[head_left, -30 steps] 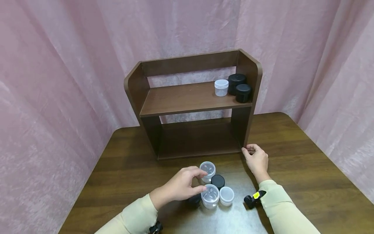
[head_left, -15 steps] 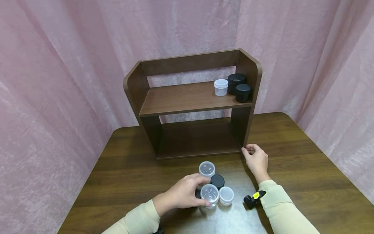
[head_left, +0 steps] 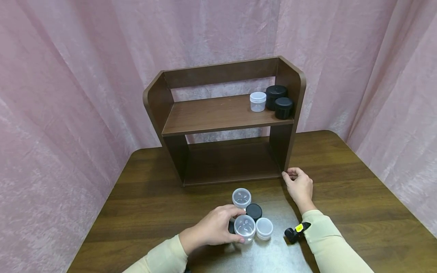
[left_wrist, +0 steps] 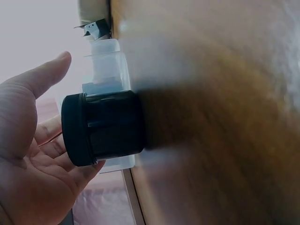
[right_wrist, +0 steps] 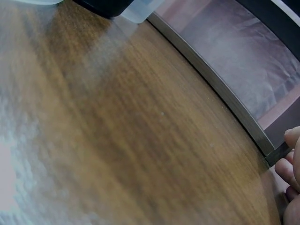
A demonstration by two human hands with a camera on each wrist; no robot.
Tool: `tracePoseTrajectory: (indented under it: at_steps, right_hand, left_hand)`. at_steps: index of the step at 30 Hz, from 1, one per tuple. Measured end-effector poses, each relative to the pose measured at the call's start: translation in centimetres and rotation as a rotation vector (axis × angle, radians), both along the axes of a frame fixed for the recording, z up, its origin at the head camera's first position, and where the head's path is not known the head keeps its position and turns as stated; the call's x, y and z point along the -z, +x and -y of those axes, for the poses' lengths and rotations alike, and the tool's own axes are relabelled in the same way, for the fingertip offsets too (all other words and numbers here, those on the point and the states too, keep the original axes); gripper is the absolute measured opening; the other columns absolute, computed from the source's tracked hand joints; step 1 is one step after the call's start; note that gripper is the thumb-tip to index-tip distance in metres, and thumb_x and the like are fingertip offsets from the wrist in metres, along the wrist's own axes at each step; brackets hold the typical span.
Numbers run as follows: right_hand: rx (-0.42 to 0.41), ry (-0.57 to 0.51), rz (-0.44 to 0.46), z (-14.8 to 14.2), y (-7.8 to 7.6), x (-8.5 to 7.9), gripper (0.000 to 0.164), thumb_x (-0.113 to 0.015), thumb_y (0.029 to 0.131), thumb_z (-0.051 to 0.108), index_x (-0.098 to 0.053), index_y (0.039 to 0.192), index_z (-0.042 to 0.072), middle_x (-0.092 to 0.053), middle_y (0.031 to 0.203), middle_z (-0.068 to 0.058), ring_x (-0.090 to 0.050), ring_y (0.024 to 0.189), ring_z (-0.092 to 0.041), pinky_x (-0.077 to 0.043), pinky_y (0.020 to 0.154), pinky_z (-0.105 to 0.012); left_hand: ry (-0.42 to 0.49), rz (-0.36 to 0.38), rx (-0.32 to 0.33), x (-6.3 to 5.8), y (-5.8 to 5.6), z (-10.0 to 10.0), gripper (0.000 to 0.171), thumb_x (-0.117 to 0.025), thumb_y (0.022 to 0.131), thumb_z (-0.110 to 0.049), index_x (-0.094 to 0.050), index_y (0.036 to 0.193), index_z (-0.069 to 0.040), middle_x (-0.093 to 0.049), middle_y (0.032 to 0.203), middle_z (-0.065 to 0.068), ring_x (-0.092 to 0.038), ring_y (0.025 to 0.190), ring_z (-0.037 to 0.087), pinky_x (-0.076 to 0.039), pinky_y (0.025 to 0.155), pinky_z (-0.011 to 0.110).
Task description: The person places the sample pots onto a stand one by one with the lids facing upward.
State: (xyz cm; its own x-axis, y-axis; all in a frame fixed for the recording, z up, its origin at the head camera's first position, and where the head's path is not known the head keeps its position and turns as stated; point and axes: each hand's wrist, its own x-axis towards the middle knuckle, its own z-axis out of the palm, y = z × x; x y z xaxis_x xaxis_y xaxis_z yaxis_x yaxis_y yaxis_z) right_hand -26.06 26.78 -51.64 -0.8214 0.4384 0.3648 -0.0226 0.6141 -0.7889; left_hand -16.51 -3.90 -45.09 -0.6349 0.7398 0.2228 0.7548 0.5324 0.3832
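With thumb and fingers, my left hand (head_left: 216, 226) grips a clear plastic jar (head_left: 245, 226) standing on the table. A black screw-top jar (left_wrist: 110, 126) stands between the palm and the clear jar; the hand mostly hides it in the head view. Around them are a small black-lidded jar (head_left: 254, 212), a small white-lidded jar (head_left: 264, 228) and another clear jar (head_left: 241, 197). My right hand (head_left: 300, 188) pinches the lower right front corner of the brown shelf unit (head_left: 228, 131); part of this hand shows at the edge of the right wrist view.
On the upper board's right end stand a frosted jar (head_left: 257, 101), a large black jar (head_left: 275, 97) and a smaller black jar (head_left: 283, 108). The wooden table (head_left: 143, 212) extends around the shelf. Pink curtains (head_left: 85, 94) hang behind and beside it.
My left hand has lowered and moved slightly right, and its fingers have come round the clear jar. The right hand has stayed at the shelf corner.
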Motion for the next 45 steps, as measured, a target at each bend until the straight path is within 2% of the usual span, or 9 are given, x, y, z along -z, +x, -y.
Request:
tracePoseTrajectory:
  at_steps: [8, 17, 25, 28, 33, 40, 45]
  right_hand:
    - [-0.007, 0.001, -0.010, -0.1, 0.0, -0.1, 0.021, -0.071, 0.086, 0.028, -0.069, 0.096, 0.009, -0.072, 0.086, -0.006, -0.068, 0.078, -0.021, -0.044, 0.068, -0.033]
    - [-0.011, 0.002, 0.012, -0.1, 0.1, 0.0, 0.022, -0.070, 0.087, 0.028, -0.069, 0.097, 0.008, -0.072, 0.088, -0.007, -0.068, 0.079, -0.022, -0.044, 0.069, -0.034]
    - [-0.017, 0.003, 0.016, -0.1, 0.0, 0.0, 0.023, -0.069, 0.088, 0.030, -0.069, 0.098, 0.009, -0.072, 0.089, -0.007, -0.067, 0.080, -0.022, -0.045, 0.070, -0.035]
    - [-0.018, 0.001, 0.019, -0.1, 0.0, 0.0, 0.023, -0.069, 0.088, 0.029, -0.069, 0.098, 0.009, -0.072, 0.088, -0.007, -0.067, 0.080, -0.022, -0.045, 0.071, -0.035]
    - [-0.016, 0.001, 0.026, -0.1, 0.2, -0.1, 0.023, -0.069, 0.089, 0.029, -0.069, 0.099, 0.009, -0.072, 0.089, -0.007, -0.067, 0.081, -0.023, -0.044, 0.070, -0.035]
    - [-0.022, -0.006, 0.020, -0.1, 0.3, -0.2, 0.022, -0.069, 0.088, 0.029, -0.069, 0.098, 0.009, -0.072, 0.089, -0.006, -0.067, 0.080, -0.022, -0.044, 0.069, -0.034]
    - [-0.020, -0.004, 0.022, 0.0, 0.2, -0.2, 0.021, -0.069, 0.088, 0.028, -0.069, 0.098, 0.009, -0.072, 0.089, -0.006, -0.067, 0.080, -0.022, -0.045, 0.069, -0.034]
  left_hand:
    - [0.015, 0.010, -0.001, 0.0, 0.0, 0.0, 0.065, -0.084, 0.071, -0.039, -0.062, 0.125, -0.011, -0.063, 0.122, -0.001, -0.057, 0.111, 0.008, -0.046, 0.095, 0.027]
    - [0.120, 0.050, 0.007, -0.6, -0.2, 0.6, 0.063, -0.085, 0.072, -0.036, -0.062, 0.125, -0.010, -0.063, 0.117, -0.003, -0.058, 0.097, 0.003, -0.047, 0.089, 0.023]
    - [0.191, 0.081, -0.006, -1.5, -0.3, 0.9, 0.064, -0.085, 0.071, -0.033, -0.061, 0.125, -0.010, -0.062, 0.108, -0.007, -0.056, 0.094, 0.004, -0.051, 0.083, 0.030]
    - [0.225, 0.107, -0.016, -1.9, -0.2, 0.9, 0.064, -0.086, 0.070, -0.031, -0.061, 0.125, -0.011, -0.061, 0.105, -0.009, -0.054, 0.092, 0.004, -0.051, 0.080, 0.031]
    - [0.313, 0.147, -0.023, -2.6, -0.1, 0.9, 0.062, -0.087, 0.069, -0.028, -0.062, 0.123, -0.011, -0.061, 0.106, -0.009, -0.056, 0.093, 0.005, -0.052, 0.082, 0.033]
    - [0.419, 0.152, -0.010, -3.9, -0.4, 0.8, 0.060, -0.085, 0.072, -0.023, -0.062, 0.124, -0.006, -0.061, 0.107, -0.008, -0.058, 0.093, 0.008, -0.053, 0.080, 0.028]
    - [0.478, 0.123, -0.008, -5.1, -0.9, 0.6, 0.061, -0.085, 0.072, -0.022, -0.060, 0.126, -0.009, -0.060, 0.111, -0.005, -0.058, 0.095, 0.010, -0.053, 0.081, 0.029]
